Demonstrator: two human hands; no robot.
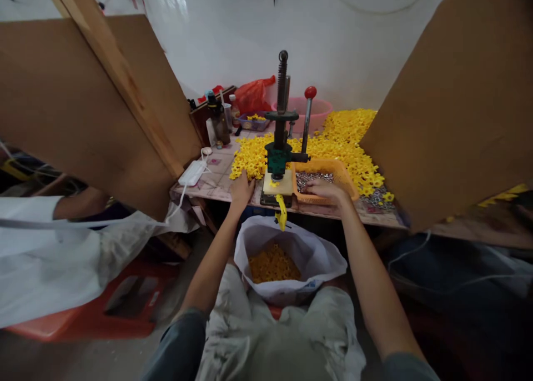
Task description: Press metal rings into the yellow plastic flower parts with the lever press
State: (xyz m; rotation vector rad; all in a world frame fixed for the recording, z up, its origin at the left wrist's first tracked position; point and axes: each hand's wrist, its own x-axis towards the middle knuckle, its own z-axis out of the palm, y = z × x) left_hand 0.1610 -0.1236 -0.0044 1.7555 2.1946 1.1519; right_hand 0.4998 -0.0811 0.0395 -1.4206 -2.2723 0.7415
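Note:
My left hand (242, 190) rests at the near edge of a heap of yellow flower-shaped pieces (252, 152), fingertips touching them and thumb apart. My right hand (323, 189) reaches into an orange basket (347, 182) of small shiny metal pieces (306, 179). Its fingers are drawn together, and what they hold, if anything, is hidden. Between the hands stands a green hand press (278, 158) with a red-knobbed lever (308, 117). A yellow piece lies on its pale base block (278, 185), and a yellow strip (282, 211) hangs off the front.
An open white sack (328, 264) with yellow pieces inside stands between my knees. Cardboard panels (453, 103) flank the table. Behind are a pink basin (322, 111), a red bag (254, 95) and bottles. Another person's arm (81, 205) shows at left, near a red stool (104, 322).

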